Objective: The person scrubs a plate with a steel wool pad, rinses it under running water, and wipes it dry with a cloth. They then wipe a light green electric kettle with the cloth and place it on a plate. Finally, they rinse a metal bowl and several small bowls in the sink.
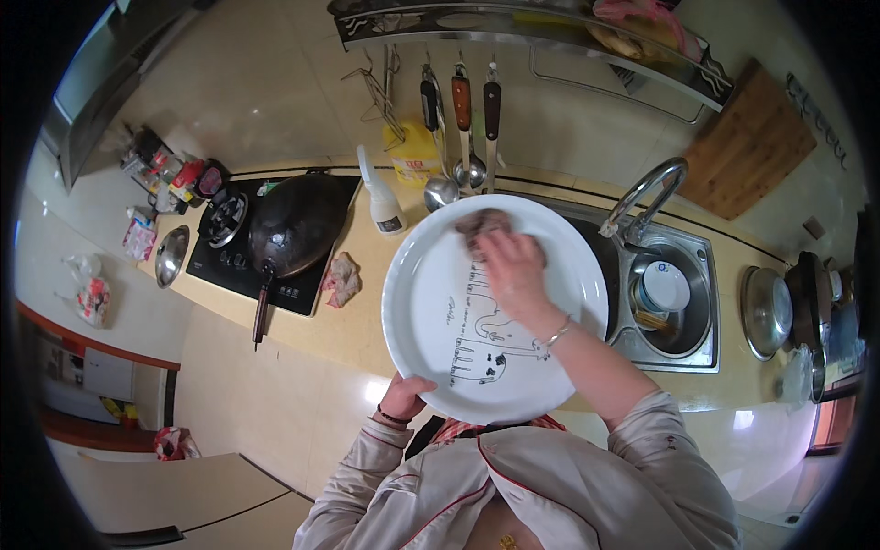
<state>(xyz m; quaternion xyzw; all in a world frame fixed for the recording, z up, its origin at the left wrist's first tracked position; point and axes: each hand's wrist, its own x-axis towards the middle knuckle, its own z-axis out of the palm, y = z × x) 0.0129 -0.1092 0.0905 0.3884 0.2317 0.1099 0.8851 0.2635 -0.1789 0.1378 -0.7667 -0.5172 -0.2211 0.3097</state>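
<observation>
A large round white plate (pixel 426 295) with black line drawings on its face is tilted up in front of my chest. My left hand (pixel 405 397) grips its lower left rim, thumb over the edge and fingers hidden beneath. Against the upper part of the face, my right hand (pixel 514 271) presses a brownish cloth (pixel 485 223). Both the cloth and the fingertips are blurred. A bracelet circles each wrist.
Left of the plate are a wok (pixel 299 220) on a black gas hob (pixel 292 292), a crumpled rag (pixel 342 280) and a white spray bottle (pixel 385 206). On the right, a steel sink (pixel 705 295) holds bowls (pixel 665 286) under a curved faucet (pixel 646 185). Ladles (pixel 474 168) hang behind.
</observation>
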